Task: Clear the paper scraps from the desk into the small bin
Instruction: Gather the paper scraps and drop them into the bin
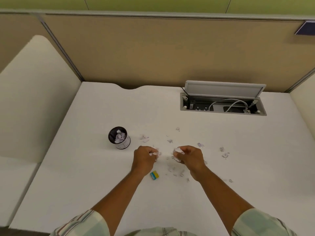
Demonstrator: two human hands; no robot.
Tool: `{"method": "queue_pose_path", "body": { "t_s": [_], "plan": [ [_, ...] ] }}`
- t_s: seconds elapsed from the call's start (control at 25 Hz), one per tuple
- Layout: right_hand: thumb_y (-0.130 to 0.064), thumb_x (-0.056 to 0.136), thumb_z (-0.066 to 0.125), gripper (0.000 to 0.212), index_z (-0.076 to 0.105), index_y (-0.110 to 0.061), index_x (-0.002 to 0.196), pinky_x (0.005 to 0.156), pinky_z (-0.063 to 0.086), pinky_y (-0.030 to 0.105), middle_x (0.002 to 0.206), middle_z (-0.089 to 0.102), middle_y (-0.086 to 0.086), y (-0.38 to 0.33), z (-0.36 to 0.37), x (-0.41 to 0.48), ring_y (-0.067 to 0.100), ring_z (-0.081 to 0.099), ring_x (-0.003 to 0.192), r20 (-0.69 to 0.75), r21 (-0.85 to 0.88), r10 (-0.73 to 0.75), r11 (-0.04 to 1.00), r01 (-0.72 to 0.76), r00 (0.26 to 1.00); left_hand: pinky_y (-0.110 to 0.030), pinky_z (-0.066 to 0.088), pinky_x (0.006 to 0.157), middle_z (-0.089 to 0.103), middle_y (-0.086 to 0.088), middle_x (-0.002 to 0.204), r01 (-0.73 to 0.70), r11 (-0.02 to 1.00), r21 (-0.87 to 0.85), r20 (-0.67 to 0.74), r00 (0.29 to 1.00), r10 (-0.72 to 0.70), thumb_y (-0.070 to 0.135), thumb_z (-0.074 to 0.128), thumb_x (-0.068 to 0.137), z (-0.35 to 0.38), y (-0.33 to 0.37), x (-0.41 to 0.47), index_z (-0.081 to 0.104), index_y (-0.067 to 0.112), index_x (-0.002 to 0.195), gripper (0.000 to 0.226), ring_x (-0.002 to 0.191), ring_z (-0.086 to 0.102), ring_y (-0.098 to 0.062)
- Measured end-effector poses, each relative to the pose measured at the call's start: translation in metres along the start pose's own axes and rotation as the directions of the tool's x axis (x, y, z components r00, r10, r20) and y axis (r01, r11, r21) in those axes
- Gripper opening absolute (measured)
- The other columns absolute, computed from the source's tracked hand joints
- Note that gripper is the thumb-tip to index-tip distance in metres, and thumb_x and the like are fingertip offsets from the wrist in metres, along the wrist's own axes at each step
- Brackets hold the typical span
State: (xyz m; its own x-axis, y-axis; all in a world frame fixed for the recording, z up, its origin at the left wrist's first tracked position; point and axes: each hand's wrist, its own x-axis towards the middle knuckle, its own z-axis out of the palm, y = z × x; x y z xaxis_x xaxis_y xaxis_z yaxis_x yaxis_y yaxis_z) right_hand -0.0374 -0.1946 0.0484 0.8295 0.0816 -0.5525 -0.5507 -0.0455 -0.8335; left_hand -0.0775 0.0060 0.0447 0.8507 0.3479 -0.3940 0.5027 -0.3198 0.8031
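Observation:
A small black mesh bin [119, 137] stands on the white desk [85, 176], with crumpled white paper inside it. Several white paper scraps [175, 170] lie scattered across the desk's middle, some near the bin [144, 138] and others further right [225, 155]. My left hand [144, 160] is closed around a few scraps, a little right of and nearer than the bin. My right hand [190, 158] holds a crumpled wad of scraps, close beside the left.
A small yellow and teal eraser [154, 175] lies just below my left hand. An open cable hatch [221, 103] with sockets and a white cable sits at the back right. Beige partition panels [153, 51] wall off the desk's far side and left side.

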Motion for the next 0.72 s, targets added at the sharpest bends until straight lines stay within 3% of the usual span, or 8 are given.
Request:
{"method": "queue_pose_path", "body": {
  "t_s": [0.12, 0.24, 0.32, 0.44, 0.56, 0.72],
  "plan": [
    [-0.006, 0.077, 0.087, 0.016, 0.077, -0.007, 0.090, 0.069, 0.062, 0.028, 0.086, 0.079, 0.009, -0.025, 0.067, 0.013, 0.019, 0.075, 0.073, 0.064, -0.054, -0.033, 0.998, 0.037, 0.997, -0.041, 0.063, 0.075, 0.076, -0.008, 0.076, 0.019, 0.997, -0.070, -0.094, 0.995, -0.025, -0.007, 0.067, 0.084, -0.050, -0.004, 0.012, 0.080, 0.008, 0.079, 0.020, 0.069, 0.070, -0.020],
    [-0.010, 0.075, 0.088, 0.016, 0.077, -0.014, 0.086, 0.070, 0.064, 0.031, 0.078, 0.077, -0.002, -0.044, 0.135, 0.025, 0.012, 0.073, 0.067, 0.135, -0.164, -0.129, 0.975, 0.151, 0.982, -0.028, 0.063, 0.068, 0.078, -0.013, 0.088, 0.043, 0.996, -0.079, -0.228, 0.972, -0.060, 0.003, 0.070, 0.089, -0.095, -0.012, 0.027, 0.081, 0.004, 0.091, 0.011, 0.069, 0.070, -0.017],
    [-0.014, 0.074, 0.088, 0.018, 0.077, -0.015, 0.088, 0.070, 0.062, 0.026, 0.077, 0.074, -0.007, -0.052, 0.177, 0.035, 0.006, 0.069, 0.067, 0.201, -0.289, -0.228, 0.915, 0.280, 0.953, -0.031, 0.063, 0.068, 0.079, -0.012, 0.085, 0.043, 0.999, -0.033, -0.296, 0.954, -0.051, 0.009, 0.074, 0.087, -0.121, -0.017, 0.037, 0.082, 0.008, 0.086, 0.008, 0.072, 0.072, -0.021],
    [-0.018, 0.078, 0.082, 0.016, 0.072, -0.017, 0.090, 0.059, 0.044, 0.011, 0.079, 0.068, -0.009, -0.057, 0.222, 0.053, 0.001, 0.060, 0.068, 0.306, -0.527, -0.350, 0.712, 0.464, 0.885, -0.048, 0.063, 0.073, 0.076, -0.016, 0.078, 0.071, 0.997, -0.037, -0.338, 0.938, -0.080, 0.004, 0.076, 0.081, -0.148, -0.025, 0.049, 0.081, 0.006, 0.077, 0.007, 0.079, 0.073, -0.038],
    [-0.015, 0.084, 0.070, 0.011, 0.061, -0.015, 0.091, 0.053, 0.037, 0.022, 0.080, 0.066, 0.003, -0.047, 0.250, 0.069, 0.018, 0.059, 0.068, 0.388, -0.687, -0.326, 0.521, 0.507, 0.862, -0.043, 0.065, 0.075, 0.078, -0.011, 0.081, 0.100, 0.989, -0.113, -0.358, 0.924, -0.135, 0.002, 0.076, 0.082, -0.162, -0.037, 0.056, 0.082, 0.007, 0.080, 0.008, 0.079, 0.075, -0.032],
    [-0.029, 0.086, 0.069, 0.011, 0.067, -0.019, 0.091, 0.064, 0.036, 0.031, 0.080, 0.067, 0.005, -0.039, 0.265, 0.077, 0.024, 0.056, 0.077, 0.533, -0.809, -0.397, 0.019, 0.587, 0.748, -0.032, 0.064, 0.070, 0.076, -0.003, 0.076, 0.127, 0.972, -0.196, -0.353, 0.916, -0.191, 0.010, 0.079, 0.085, -0.167, -0.049, 0.063, 0.082, 0.013, 0.077, 0.009, 0.074, 0.076, -0.025]
  ]
}}
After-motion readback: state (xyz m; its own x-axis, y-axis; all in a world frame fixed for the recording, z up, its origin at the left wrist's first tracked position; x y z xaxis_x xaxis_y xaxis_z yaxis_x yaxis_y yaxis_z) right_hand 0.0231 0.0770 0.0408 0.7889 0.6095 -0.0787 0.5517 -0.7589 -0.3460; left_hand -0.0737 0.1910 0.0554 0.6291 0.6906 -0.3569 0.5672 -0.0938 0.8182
